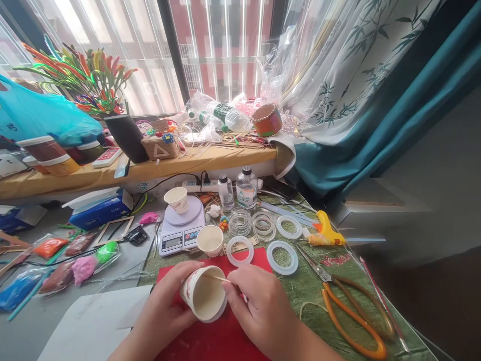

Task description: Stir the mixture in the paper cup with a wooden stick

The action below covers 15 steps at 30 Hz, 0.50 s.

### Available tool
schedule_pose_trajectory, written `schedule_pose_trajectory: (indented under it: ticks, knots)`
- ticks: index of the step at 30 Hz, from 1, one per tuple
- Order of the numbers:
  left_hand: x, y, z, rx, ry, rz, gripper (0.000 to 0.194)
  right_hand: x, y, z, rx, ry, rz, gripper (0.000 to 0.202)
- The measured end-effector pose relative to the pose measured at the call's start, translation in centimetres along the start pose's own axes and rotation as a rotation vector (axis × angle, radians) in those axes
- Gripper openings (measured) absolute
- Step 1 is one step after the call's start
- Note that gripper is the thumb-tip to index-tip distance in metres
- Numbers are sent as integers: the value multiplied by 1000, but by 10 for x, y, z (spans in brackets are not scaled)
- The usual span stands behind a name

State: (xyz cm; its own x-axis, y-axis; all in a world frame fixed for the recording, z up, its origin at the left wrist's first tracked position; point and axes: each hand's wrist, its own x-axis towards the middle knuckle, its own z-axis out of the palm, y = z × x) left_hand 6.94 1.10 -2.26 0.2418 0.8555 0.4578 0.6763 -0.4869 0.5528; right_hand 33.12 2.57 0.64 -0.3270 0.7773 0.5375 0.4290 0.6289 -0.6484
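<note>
My left hand (175,296) is wrapped round a white paper cup (191,293), which tilts so that its mouth faces me. A thin wooden stick (217,278) reaches into the cup, pinched between the thumb and fingers of my right hand (259,303). The inside of the cup looks pale; I cannot tell how much is in it. Both hands are above a red sheet (221,341). Just beyond them stands a second paper cup (210,241), and a third paper cup (176,201) sits on a white kitchen scale (182,238).
Silicone ring moulds (282,257) and clear bangles (240,223) lie behind my hands. Two clear bottles (247,193) stand farther back. To the right are orange-handled scissors (349,316) and a yellow glue gun (326,230). Bagged coloured clay (84,268) lies at left.
</note>
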Motion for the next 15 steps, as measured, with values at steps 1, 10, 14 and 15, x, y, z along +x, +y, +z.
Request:
schedule_pose_trajectory:
  ticks: [1, 10, 14, 15]
  knots:
    - [0, 0, 0, -4, -3, -5, 55, 0, 1, 0, -11, 10, 0, 37]
    - [-1, -9, 1, 23, 8, 40, 55, 1, -2, 1, 52, -39, 168, 32]
    - [-3, -12, 2, 56, 37, 43, 56, 1, -8, 4, 255, -155, 320, 30]
    - [-4, -14, 3, 64, 47, 41, 56, 1, -9, 5, 319, -184, 356, 29]
